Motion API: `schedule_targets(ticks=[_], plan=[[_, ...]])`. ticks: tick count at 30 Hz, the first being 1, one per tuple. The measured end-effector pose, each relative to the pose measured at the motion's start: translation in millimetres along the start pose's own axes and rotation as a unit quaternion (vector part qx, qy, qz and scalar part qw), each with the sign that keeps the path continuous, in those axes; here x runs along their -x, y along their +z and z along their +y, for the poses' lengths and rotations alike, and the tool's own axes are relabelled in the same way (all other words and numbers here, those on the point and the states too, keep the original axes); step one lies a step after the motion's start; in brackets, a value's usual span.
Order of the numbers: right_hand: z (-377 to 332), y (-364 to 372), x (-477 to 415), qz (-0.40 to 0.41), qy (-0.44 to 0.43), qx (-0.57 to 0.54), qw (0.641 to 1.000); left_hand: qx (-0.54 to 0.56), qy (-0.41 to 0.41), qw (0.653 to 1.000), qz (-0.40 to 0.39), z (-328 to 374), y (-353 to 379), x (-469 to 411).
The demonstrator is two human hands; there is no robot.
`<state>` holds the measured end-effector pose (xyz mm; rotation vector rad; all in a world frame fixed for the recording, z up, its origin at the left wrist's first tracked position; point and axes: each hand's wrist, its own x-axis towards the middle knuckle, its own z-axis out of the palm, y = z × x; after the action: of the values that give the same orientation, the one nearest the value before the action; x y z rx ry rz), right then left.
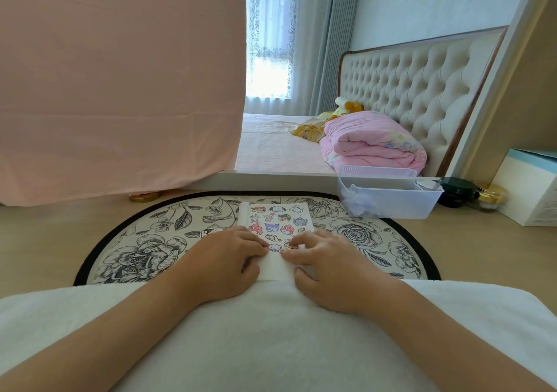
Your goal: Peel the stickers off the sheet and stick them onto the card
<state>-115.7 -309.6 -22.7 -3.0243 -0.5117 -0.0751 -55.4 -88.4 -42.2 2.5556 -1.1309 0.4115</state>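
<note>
In the head view, the sheet (275,220) lies on a floral mat (144,241) on the desk (45,241), at the frame's centre. The left hand (226,262) rests bent fingertips on the sheet's lower left; whether it pinches the sheet cannot be told. The right hand (328,262), fingers curled, pinches a small sticker (290,244) between thumb and forefinger at the sheet's lower right. Blank white paper (275,268) shows between the hands; whether it is the card cannot be told. A clear tub (388,205) stands right of the mat.
</note>
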Motion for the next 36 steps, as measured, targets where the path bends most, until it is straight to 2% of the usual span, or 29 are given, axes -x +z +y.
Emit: schedule_targets(ticks=[10,15,19,24,31,36], plan=[[-8,6,-16,-0.005,0.016,0.032,0.999,0.001,0.031,0.999,-0.013,-4,-4,0],[-3,5,-11,0.001,0.015,0.006,1.0,-0.012,0.042,0.999,-0.032,-7,-4,0],[3,3,-2,0.025,0.003,-0.026,0.999,-0.012,0.041,0.999,-0.013,-6,-1,0],[3,0,0,0.037,0.004,-0.006,0.999,-0.012,0.041,0.999,0.005,-5,-1,-2],[-7,-10,-19,0.089,0.023,-0.047,0.995,0.114,-0.038,0.992,0.046,-23,-11,0],[-35,-14,-64,0.076,0.003,-0.093,0.993,0.086,-0.161,0.98,0.08,-82,-32,7]])
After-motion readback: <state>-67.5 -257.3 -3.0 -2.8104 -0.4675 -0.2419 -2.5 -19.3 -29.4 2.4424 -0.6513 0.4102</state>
